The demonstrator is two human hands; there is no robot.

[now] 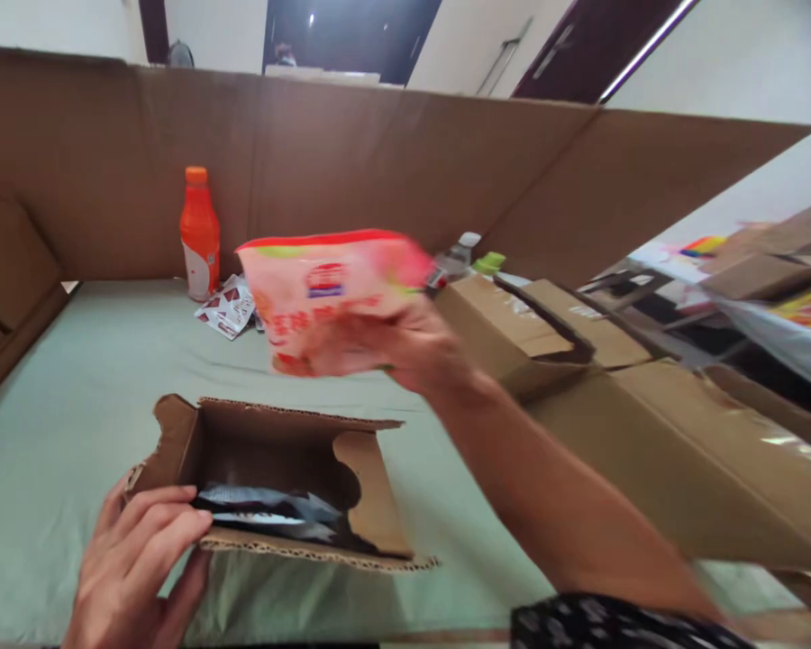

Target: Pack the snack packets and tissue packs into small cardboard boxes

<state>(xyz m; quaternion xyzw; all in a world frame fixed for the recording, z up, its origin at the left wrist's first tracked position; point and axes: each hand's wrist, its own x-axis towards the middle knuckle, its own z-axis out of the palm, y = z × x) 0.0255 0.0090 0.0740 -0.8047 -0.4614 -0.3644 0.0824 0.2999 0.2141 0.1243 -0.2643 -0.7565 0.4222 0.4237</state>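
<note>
Pink packet up in the air, one hand on the box

So the right hand (415,341) has a pink packet (321,275) in a firm grip, fingers closed over its lower right side, held up above the table (101,406). Part of it is motion-blurred, fyi. Calling the small cardboard box (378,496) the clock centre, the packet is at about 1 o'clock.

The left hand (135,559) is at 8 — its grip is closed round the box's near left corner, fingers over the edge, thumb lower down outside. The box is open on top, with some dark and silvery packets (274,514) lying inside.

Orange bottle (201,236) stands upright at 11, white-and-maroon sachets (224,311) just beside it. Bigger cardboard boxes (615,451) sit around 3.
</note>
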